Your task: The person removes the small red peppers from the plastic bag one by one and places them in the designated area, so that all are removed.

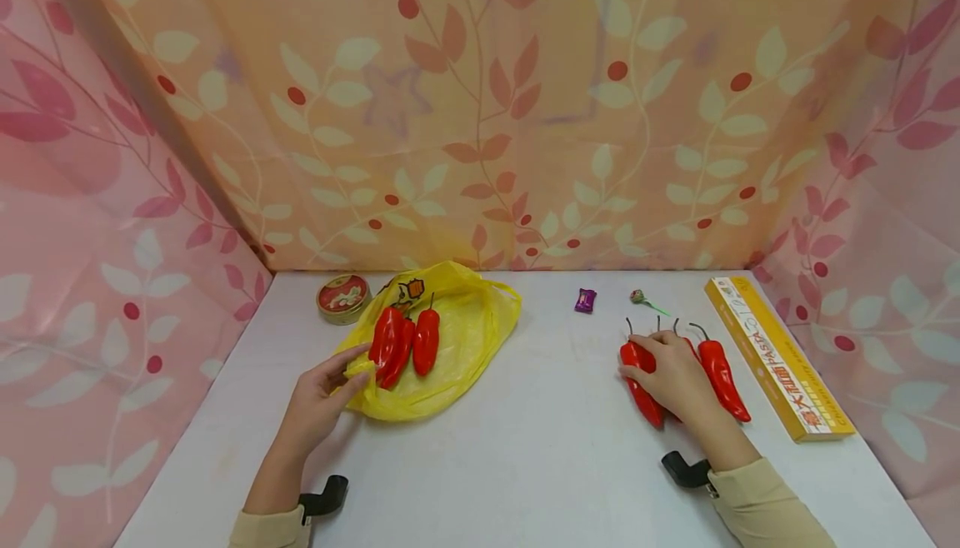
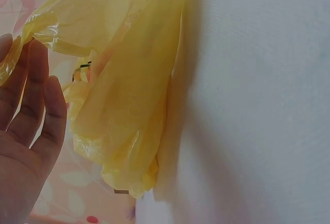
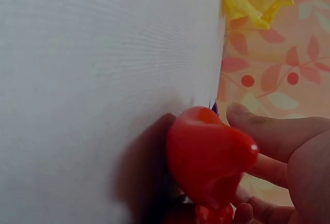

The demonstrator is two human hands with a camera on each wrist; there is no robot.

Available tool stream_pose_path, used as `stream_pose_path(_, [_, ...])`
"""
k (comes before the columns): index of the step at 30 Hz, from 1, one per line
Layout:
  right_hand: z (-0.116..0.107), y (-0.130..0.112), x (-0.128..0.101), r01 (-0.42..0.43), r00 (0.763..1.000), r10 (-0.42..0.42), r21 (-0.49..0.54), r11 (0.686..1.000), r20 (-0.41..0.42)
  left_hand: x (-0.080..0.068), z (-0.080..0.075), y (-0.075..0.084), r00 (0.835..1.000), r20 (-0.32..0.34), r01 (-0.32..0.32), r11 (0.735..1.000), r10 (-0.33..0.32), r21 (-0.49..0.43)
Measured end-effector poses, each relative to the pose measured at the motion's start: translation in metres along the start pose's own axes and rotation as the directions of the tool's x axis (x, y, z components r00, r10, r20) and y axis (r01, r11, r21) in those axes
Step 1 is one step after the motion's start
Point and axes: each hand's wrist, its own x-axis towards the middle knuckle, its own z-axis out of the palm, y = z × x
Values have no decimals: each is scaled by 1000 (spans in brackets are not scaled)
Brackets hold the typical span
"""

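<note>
Red peppers and a yellow bag on the white table.
The right hand [image 1: 675, 377] grasps one red pepper [image 1: 640, 383] from the group near the pasta box [image 1: 776, 356]; the left hand [image 1: 324, 396] pinches the edge of the yellow bag [image 1: 457, 340], where three peppers [image 1: 405, 342] lie.

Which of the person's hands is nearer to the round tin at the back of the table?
Left. The left hand pinches the yellow bag's edge, just in front of the round tin. The right hand rests on red peppers far across the table.
</note>
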Motion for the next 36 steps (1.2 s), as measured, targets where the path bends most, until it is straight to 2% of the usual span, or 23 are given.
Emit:
stream_pose_path(4, [-6,-3,1,18,1000,-18,27,999,9,-1,0,1,1000,0,9,1000,-9,-3])
stream_pose_path(10, [-18,-20,3,94,996,-93,144,985,-15,-2,-1,1,1000,-6,15,1000,-15,-7])
stream_pose_path(17, [-21,-59,8,214,977,-209,277,937,-48,-3,-2,0,1000,-11,11,1000,-11,-14])
stream_pose_path(25, [-16,-106,24,328,944,-318,331,885,-87,-1,-1,1,1000,-8,2,1000,-2,-14])
stream_pose_path(31, [-6,-142,40,354,930,-365,381,854,-45,-1,0,0,1000,-9,13,1000,-13,-21])
stream_pose_path(36, [5,-173,53,345,918,-396,435,832,29,0,0,0,1000,-10,14,1000,-14,-18])
